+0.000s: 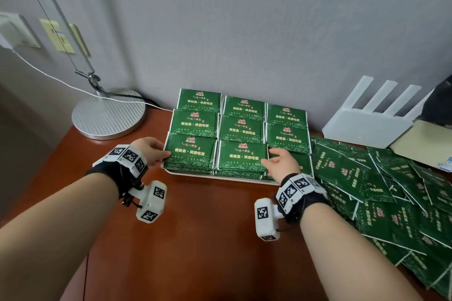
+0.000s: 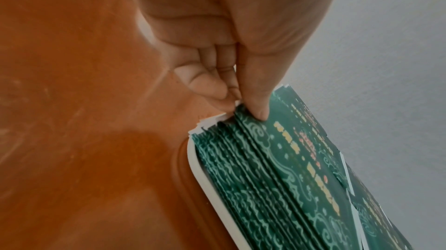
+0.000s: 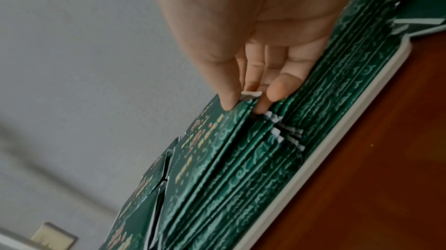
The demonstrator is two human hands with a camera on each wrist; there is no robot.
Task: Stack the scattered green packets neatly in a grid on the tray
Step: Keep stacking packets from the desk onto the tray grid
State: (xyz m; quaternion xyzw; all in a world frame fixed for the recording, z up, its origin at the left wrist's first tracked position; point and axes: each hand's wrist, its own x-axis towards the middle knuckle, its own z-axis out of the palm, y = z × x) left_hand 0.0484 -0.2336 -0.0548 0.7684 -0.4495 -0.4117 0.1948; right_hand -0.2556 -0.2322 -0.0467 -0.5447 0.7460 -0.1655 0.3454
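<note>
A white tray (image 1: 220, 176) by the wall holds green packets in a three-by-three grid of stacks. My left hand (image 1: 156, 151) grips the left edge of the front-left stack (image 1: 190, 151). Its thumb lies on top and its fingers curl against the side, seen close in the left wrist view (image 2: 243, 109). My right hand (image 1: 278, 161) is at the right edge of the front-middle stack (image 1: 242, 156). In the right wrist view (image 3: 246, 101) its thumb and fingers pinch the upper packets there. The front-right stack is partly hidden behind that hand. Scattered green packets (image 1: 367, 178) lie in a heap on the right.
The tray rim (image 2: 200, 177) (image 3: 337, 139) sits on a red-brown table (image 1: 208, 227). A round lamp base (image 1: 108, 115) with a cable stands at the back left. A white router (image 1: 367, 124) stands at the back right, a beige sheet (image 1: 425, 139) beside it.
</note>
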